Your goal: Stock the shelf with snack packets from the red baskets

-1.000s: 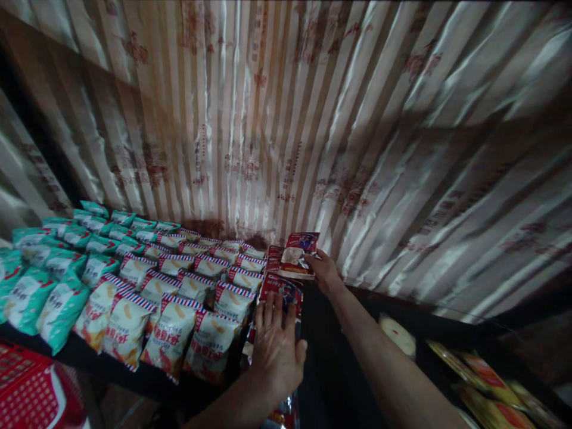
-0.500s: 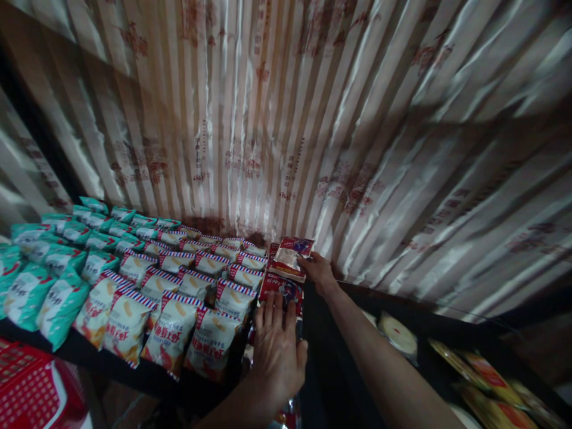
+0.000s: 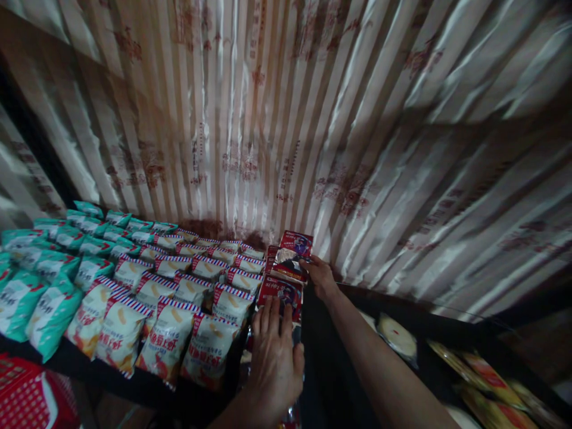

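My right hand (image 3: 320,277) grips the right edge of a dark red snack packet (image 3: 291,249), its thumb on the front face. That packet lies tilted on top of others in a narrow row at the back of the dark shelf. My left hand (image 3: 273,354) rests flat, fingers stretched out, over a second dark red packet (image 3: 282,291) just nearer to me. More packets of the row are partly hidden under the left hand. To the left, cream snack bags (image 3: 167,339) with striped top edges stand close beside the row.
Teal snack bags (image 3: 56,310) fill the far left of the black shelf (image 3: 328,351). A red plastic basket (image 3: 27,396) is at the lower left. Right of my forearm lie a round pale packaged item (image 3: 397,333) and yellow-red packets (image 3: 487,372). A pleated, printed curtain (image 3: 286,119) hangs behind.
The held packet's printed front now shows more fully, and its top stands slightly higher. My left hand has stayed flat on the row. The view has shifted slightly.
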A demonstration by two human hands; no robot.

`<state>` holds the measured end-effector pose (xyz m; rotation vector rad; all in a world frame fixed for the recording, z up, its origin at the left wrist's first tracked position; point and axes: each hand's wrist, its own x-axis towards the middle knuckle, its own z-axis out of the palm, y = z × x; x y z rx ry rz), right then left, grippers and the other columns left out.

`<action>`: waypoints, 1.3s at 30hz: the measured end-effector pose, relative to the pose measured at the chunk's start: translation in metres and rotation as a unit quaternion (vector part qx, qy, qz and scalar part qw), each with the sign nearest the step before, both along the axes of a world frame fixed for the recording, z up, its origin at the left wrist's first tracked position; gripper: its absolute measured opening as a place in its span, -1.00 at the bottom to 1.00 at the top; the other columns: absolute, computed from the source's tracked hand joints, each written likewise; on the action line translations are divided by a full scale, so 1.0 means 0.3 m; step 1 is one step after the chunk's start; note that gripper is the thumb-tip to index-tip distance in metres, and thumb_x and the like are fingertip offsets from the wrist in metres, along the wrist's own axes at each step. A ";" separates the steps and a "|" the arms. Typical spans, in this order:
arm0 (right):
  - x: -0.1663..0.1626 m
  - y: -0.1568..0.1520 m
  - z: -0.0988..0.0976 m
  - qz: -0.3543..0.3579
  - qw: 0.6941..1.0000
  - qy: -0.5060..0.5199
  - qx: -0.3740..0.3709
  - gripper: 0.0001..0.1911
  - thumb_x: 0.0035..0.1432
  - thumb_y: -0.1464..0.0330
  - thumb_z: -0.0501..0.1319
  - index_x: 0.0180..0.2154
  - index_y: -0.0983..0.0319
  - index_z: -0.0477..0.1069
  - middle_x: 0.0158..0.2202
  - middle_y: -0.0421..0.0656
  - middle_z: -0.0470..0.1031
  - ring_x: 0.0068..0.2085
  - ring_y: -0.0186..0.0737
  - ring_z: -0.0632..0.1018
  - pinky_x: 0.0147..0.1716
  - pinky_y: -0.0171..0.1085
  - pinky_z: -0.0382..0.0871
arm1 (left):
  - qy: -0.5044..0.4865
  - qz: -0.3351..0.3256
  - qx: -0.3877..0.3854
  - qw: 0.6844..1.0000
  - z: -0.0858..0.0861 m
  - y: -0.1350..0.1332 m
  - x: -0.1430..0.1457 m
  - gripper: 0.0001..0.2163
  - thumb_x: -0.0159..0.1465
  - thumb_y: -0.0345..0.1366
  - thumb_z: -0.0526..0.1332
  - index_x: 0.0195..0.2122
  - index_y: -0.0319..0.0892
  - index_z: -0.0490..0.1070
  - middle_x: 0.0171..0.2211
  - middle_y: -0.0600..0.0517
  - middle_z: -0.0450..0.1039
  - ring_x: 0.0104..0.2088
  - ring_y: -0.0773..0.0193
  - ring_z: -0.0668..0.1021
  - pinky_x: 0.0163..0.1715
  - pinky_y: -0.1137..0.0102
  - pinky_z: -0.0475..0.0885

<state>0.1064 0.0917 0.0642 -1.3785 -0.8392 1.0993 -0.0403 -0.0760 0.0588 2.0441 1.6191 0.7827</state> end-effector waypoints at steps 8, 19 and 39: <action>0.005 0.005 -0.020 0.038 0.999 -0.025 -0.001 -0.82 -0.28 0.41 0.32 -0.49 0.23 0.41 -0.66 -0.28 0.44 -0.63 -0.36 0.41 -0.64 -0.38 0.29 | -0.008 -0.007 0.003 1.000 -0.006 0.001 0.003 -0.48 0.24 -0.18 0.02 0.23 -0.15 0.04 0.29 -0.07 -0.07 0.28 0.06 -0.02 0.23 0.04 -0.05; 0.003 -0.022 -0.029 0.069 0.993 -0.099 -0.004 -0.84 -0.21 0.38 0.30 -0.45 0.25 0.48 -0.62 -0.26 0.50 -0.62 -0.35 0.43 -0.64 -0.39 0.27 | 0.008 0.007 0.021 1.000 -0.009 0.016 0.011 -0.46 0.22 -0.21 0.05 0.23 -0.17 0.05 0.28 -0.07 -0.02 0.27 0.04 0.01 0.23 0.06 0.00; 0.018 -0.068 -0.020 0.108 0.979 -0.170 -0.012 -0.80 -0.16 0.28 0.29 -0.42 0.24 0.52 -0.48 -0.20 0.58 -0.42 -0.24 0.55 -0.36 -0.29 0.42 | 0.029 0.015 0.023 0.999 0.020 0.070 0.027 -0.46 0.20 -0.27 0.04 0.22 -0.24 0.06 0.25 -0.13 0.06 0.25 0.01 0.08 0.19 0.04 0.04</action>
